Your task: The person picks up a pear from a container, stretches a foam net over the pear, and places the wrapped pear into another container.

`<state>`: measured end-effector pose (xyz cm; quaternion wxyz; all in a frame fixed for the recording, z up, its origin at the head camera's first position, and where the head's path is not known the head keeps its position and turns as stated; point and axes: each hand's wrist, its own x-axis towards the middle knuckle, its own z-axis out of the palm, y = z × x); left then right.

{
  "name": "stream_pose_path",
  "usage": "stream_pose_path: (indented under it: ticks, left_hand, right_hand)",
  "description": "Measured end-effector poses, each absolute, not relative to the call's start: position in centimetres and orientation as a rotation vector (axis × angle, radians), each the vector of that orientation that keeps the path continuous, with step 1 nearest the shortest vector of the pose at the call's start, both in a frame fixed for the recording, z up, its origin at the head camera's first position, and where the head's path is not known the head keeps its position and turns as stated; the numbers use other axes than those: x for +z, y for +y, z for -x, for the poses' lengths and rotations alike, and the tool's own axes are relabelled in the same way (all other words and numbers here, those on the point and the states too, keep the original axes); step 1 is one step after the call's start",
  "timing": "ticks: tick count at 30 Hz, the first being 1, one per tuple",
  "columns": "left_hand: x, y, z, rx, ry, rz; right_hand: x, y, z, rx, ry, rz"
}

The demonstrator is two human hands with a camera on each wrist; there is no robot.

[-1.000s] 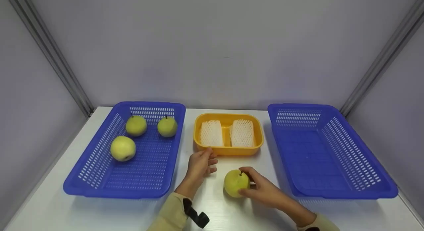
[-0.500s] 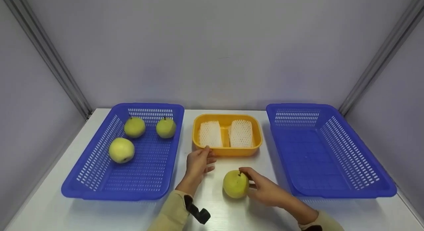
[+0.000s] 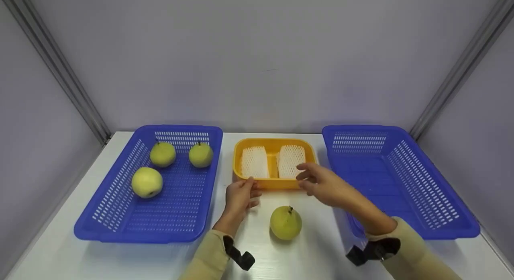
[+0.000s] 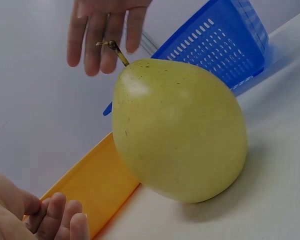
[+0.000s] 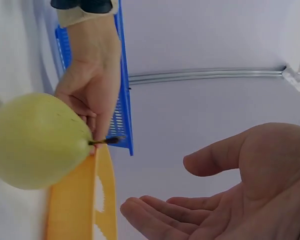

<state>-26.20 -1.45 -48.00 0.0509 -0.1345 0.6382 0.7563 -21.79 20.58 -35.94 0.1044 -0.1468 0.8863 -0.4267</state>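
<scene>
A yellow-green pear [image 3: 286, 223] stands on the white table with its stem up, untouched by either hand. Behind it is a yellow plastic box [image 3: 277, 184] with two stacks of white foam net sleeves [image 3: 254, 162]. My left hand [image 3: 239, 197] pinches the box's front rim near the left corner, thumb and finger at the edge. Over the front right of the box hovers my right hand [image 3: 323, 185], fingers apart and slightly bent with nothing in them, close to the right-hand foam net sleeves [image 3: 292, 161]. In the right wrist view the palm [image 5: 275, 185] faces the box.
On the left, a blue basket [image 3: 209, 191] contains three pears, one of them lying tilted [image 3: 147, 182]. A second blue basket [image 3: 401, 183] with nothing in it stands at the right, partly under my right forearm. A grey wall [image 3: 257, 71] rises behind the table.
My right hand has let go of the pear and moved up and forward to the yellow box. The pear stays on the table. My left hand keeps its place at the rim.
</scene>
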Motion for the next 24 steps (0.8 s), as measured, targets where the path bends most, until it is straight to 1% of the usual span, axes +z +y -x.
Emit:
stream_pose_path:
  ticks: [5, 10, 18, 24]
  left_hand:
    - [-48.0, -1.5, 26.1, 2.301, 1.98, 0.382]
    - [-48.1, -1.5, 26.2, 2.29, 1.994, 0.388]
    - [-48.1, -1.4, 26.4, 2.3, 2.005, 0.394]
    - [-48.2, -1.6, 26.2, 2.303, 2.001, 0.394]
  right_hand:
    - [-33.7, 20.7, 25.1, -1.233, 2.584, 0.345]
    - [-33.0, 21.0, 28.4, -1.127, 2.574, 0.204]
    - [-33.8, 20.6, 32.2, -1.008, 2.525, -0.032]
    - [-36.1, 20.2, 34.0, -0.961, 2.519, -0.25]
